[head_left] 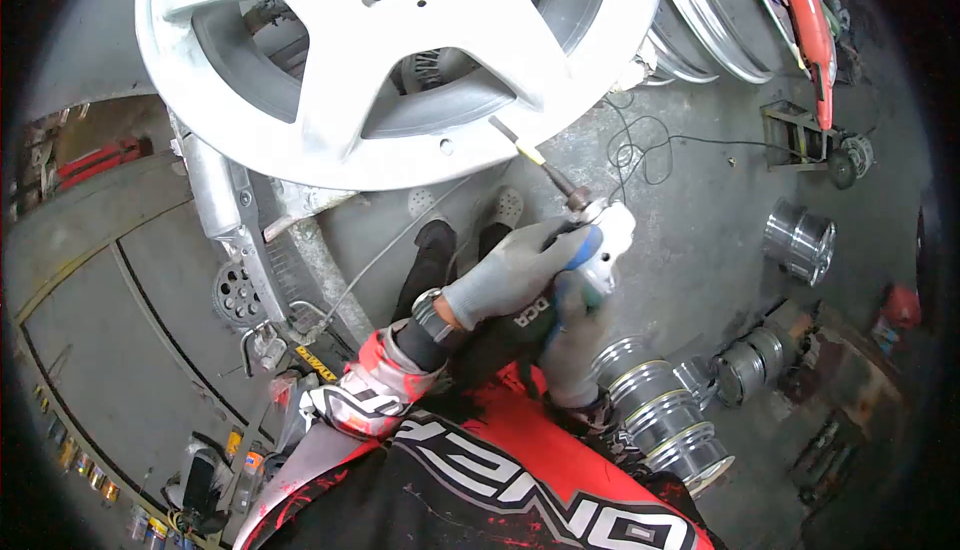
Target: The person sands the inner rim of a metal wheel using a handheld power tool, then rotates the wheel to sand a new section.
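Note:
My left hand (pixel 522 268), in a grey glove, is wrapped round the head end of a hand-held grinder (pixel 612 240). The grinder has a pale metal head, a blue-green body and the letters DCA on its dark side. From its head a thin rod-shaped bit (pixel 545 168) with a yellow band points up and left, overlapping the lower rim of a large silver alloy wheel (pixel 350 165) in this view. My right hand (pixel 575 345), also gloved and somewhat blurred, closes round the grinder's body lower down. The wheel leans in front of me, its spokes facing me.
A metal stand (pixel 225 205) is under the wheel's left side. Several polished rims (pixel 650 400) lie on the floor at right, with another rim (pixel 800 240) beyond them. A red power tool (pixel 808 15) hangs upper right. A black cable (pixel 690 138) crosses the floor.

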The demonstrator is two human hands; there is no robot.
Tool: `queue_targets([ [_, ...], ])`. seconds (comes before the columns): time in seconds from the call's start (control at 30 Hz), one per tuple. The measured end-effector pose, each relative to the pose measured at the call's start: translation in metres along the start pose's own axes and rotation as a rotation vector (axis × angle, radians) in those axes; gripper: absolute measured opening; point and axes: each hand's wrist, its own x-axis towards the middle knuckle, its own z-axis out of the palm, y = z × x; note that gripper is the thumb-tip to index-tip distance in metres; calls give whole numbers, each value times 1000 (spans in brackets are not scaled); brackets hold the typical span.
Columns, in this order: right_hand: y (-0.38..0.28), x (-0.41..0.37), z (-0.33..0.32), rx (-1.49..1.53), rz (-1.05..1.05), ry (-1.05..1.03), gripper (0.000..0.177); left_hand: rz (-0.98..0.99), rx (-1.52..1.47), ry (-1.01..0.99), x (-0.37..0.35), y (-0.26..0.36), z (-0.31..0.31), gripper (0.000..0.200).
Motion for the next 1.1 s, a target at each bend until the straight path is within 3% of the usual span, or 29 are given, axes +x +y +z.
queue_targets([
  [0.03, 1, -3, 3, -23, 19, -26, 67, -6, 7, 1, -5, -9, -5, 43],
  [0.1, 6, -12, 14, 50, 34, -8, 66, 504, 700, 50, -18, -25, -19, 45],
  [0.13, 7, -15, 17, 112, 49, 8, 66, 501, 708, 44, -21, -25, -19, 45],
  [0.2, 4, -12, 16, 86, 58, 0, 64, 123, 388, 23, -26, -19, -17, 41],
  [0.23, 4, -10, 14, 116, 71, -5, 64, 121, 392, 16, -24, -20, -14, 41],
  [0.3, 1, -5, 11, 147, 81, -3, 64, 330, 535, 86, -14, -21, -6, 39],
  [0.43, 0, -4, 12, 200, 107, 4, 63, 410, 652, 47, -8, -35, -14, 34],
  [0.5, 3, -8, 15, 221, 84, -2, 62, 570, 765, 48, -19, -36, -21, 36],
  [0.57, 3, -12, 18, 223, 67, -80, 64, 551, 781, 64, -23, -31, -20, 39],
  [0.73, 6, -6, 15, 195, 74, -17, 67, 577, 811, 108, -20, -22, -16, 45],
  [0.83, -1, -8, 17, 195, 57, -37, 66, 430, 639, 35, -18, -35, -19, 45],
  [0.9, -2, -7, 16, 171, 57, -64, 66, 618, 737, 101, -18, -35, -18, 46],
  [1.03, -7, -6, 16, 146, 87, -35, 67, 593, 778, 68, -17, -23, -17, 48],
  [1.1, -12, -9, 20, 145, 113, -35, 67, 298, 530, -9, -19, -21, -20, 48],
])
